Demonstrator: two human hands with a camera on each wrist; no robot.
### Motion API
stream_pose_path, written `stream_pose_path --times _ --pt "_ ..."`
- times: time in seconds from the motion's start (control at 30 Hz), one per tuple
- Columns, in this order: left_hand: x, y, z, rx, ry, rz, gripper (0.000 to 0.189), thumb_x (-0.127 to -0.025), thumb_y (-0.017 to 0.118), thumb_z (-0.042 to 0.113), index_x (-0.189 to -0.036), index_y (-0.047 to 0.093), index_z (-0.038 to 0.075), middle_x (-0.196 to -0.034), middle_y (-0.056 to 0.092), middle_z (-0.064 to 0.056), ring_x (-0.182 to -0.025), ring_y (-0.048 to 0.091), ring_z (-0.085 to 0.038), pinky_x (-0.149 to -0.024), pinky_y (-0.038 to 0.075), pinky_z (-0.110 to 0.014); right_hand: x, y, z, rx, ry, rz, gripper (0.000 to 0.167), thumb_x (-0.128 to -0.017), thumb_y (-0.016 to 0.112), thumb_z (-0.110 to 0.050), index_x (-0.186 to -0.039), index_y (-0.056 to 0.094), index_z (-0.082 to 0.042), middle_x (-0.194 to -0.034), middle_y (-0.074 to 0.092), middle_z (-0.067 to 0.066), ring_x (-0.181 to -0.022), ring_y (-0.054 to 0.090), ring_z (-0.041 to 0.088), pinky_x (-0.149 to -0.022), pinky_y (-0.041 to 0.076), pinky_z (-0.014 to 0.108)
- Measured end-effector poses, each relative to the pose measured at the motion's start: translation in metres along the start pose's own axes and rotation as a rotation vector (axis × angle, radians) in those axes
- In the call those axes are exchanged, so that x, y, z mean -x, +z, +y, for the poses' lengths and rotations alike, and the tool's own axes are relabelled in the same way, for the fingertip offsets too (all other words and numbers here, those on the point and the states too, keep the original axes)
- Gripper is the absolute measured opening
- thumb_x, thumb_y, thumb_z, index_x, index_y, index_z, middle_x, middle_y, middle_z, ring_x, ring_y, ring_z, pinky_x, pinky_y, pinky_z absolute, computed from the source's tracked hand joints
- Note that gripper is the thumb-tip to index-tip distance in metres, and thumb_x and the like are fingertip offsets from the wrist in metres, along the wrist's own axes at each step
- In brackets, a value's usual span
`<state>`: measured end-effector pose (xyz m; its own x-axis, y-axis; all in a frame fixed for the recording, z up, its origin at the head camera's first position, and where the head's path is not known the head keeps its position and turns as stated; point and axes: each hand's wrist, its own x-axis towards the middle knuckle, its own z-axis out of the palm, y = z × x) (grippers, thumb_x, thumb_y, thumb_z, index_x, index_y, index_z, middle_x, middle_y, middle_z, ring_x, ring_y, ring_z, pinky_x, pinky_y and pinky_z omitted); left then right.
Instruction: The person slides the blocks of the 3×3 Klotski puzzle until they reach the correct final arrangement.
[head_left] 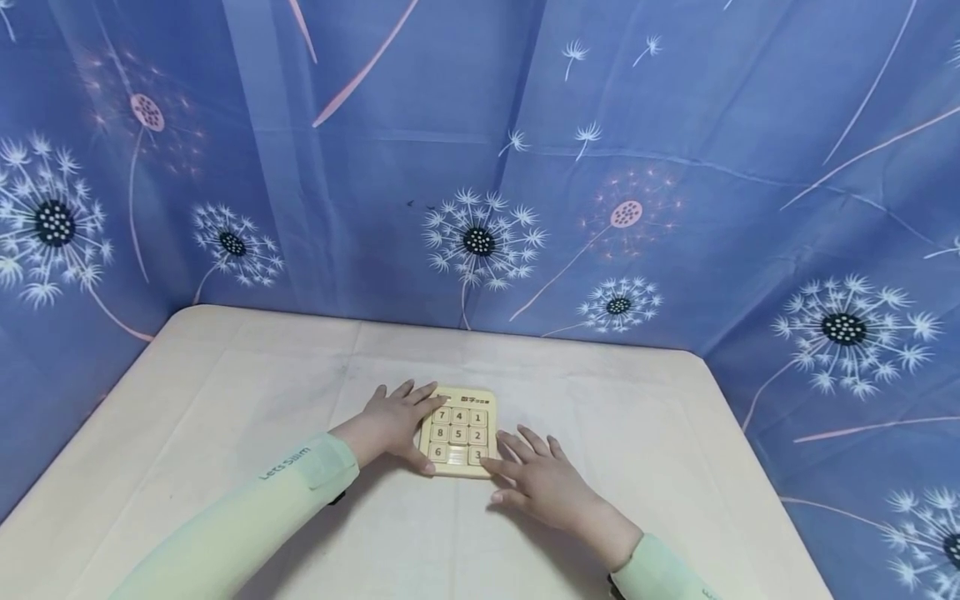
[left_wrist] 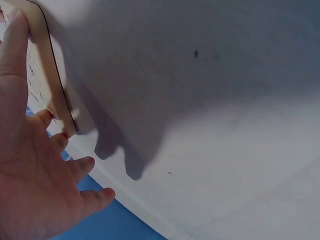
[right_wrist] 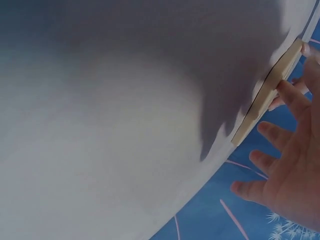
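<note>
A pale yellow sliding number puzzle [head_left: 459,474] lies on the table, its tiles numbered, with a gap in the middle of the bottom row. My left hand [head_left: 390,423] spreads along its left side, thumb at the lower left corner and index fingertip on the upper left rim. In the left wrist view the thumb reaches onto the puzzle's edge [left_wrist: 52,75], other fingers fanned out. From the right, my right hand [head_left: 551,487] puts its index fingertip on the tile marked 3 [head_left: 476,452]. Its remaining fingers are spread beside the puzzle's edge [right_wrist: 265,95] in the right wrist view.
A pale cloth covers the table [head_left: 285,367], which has rounded back corners. Blue curtains [head_left: 360,208] with dandelion prints hang behind it and along both sides. Both forearms wear light green sleeves [head_left: 247,508].
</note>
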<state>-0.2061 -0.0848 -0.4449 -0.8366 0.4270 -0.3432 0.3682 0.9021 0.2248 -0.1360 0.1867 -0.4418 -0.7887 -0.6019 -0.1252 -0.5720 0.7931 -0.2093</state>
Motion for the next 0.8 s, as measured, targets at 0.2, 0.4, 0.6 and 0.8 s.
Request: stream_pose_path --times 0.2,0.4,0.6,0.8 --pt "0.001 -0.001 0.0 -0.008 -0.001 -0.008 0.117 -0.066 0.084 0.069 -0.161 0.032 0.025 -0.174 0.021 -0.002 -0.16 0.021 -0.039 -0.127 0.02 -0.069 0.001 0.001 0.001 0.015 0.001 -0.006 0.057 -0.096 0.061 -0.053 -0.145 0.059 -0.025 -0.162 0.044 0.016 -0.15 0.037 0.05 -0.112 0.032 0.081" --pt "0.0 -0.002 0.002 -0.024 -0.001 -0.011 0.117 -0.067 0.083 0.07 -0.162 0.031 0.026 -0.174 0.021 0.0 -0.16 0.021 -0.039 -0.126 0.021 -0.069 0.001 0.0 0.001 0.015 0.0 0.004 0.056 -0.096 0.061 -0.052 -0.145 0.059 -0.024 -0.162 0.043 0.016 -0.149 0.037 0.051 -0.111 0.033 0.081" --pt "0.0 -0.001 0.003 -0.03 -0.015 -0.019 0.116 -0.067 0.083 0.071 -0.162 0.031 0.028 -0.174 0.02 0.001 -0.16 0.021 -0.038 -0.127 0.021 -0.068 -0.002 0.0 0.001 -0.02 -0.011 0.005 0.054 -0.097 0.062 -0.049 -0.143 0.06 -0.023 -0.162 0.043 0.017 -0.149 0.037 0.051 -0.112 0.033 0.08" --pt "0.002 -0.005 0.003 -0.063 -0.02 -0.024 0.117 -0.067 0.082 0.072 -0.162 0.03 0.028 -0.174 0.021 0.001 -0.16 0.021 -0.038 -0.128 0.019 -0.066 -0.012 0.002 -0.008 -0.032 -0.046 0.04 0.052 -0.098 0.062 -0.048 -0.144 0.059 -0.025 -0.162 0.044 0.015 -0.149 0.039 0.047 -0.112 0.037 0.077"
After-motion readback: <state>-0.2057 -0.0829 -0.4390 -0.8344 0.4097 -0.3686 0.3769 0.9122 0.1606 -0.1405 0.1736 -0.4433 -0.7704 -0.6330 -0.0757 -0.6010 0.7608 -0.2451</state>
